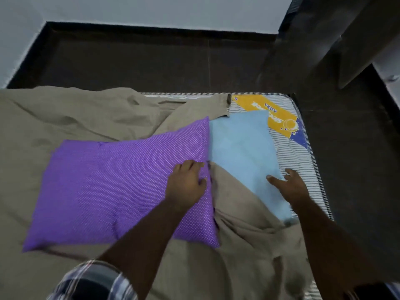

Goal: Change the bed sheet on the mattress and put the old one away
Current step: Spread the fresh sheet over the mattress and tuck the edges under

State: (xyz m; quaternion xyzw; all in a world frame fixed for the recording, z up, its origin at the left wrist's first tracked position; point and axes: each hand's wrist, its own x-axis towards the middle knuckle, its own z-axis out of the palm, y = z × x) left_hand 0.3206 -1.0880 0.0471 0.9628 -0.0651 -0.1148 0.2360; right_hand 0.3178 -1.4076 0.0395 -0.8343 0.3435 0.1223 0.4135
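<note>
A dark tiled floor (151, 61) and pale wall (129, 9) frame a striped mattress (303, 152) that lies low, its far right corner bare and showing a yellow brand label (266, 113).

The old bed sheet (75, 118), a tan cloth, is only partly off: it is rumpled and pulled back from that corner but covers the rest of the mattress, running under both arms toward the camera. By my reading the change has barely begun; the sheet has yet to be stripped, put away, and a fresh one spread.

The left hand (186, 182) rests on the right edge of a purple pillow (119, 187), fingers loosely bent over the edge; whether it grips or merely presses I cannot tell. The pillow stretches away to that hand's left, on top of the tan sheet. Just right of it, between the two hands, lies a folded light blue cloth (242, 148), possibly the new sheet or a pillow cover. The right hand (292, 182) lies on its near right edge with fingers spread, holding nothing.

Motion blur softens the hands and pillow. The mattress's left end is cut off by the frame, and a checked sleeve (93, 282) shows at the bottom edge.
</note>
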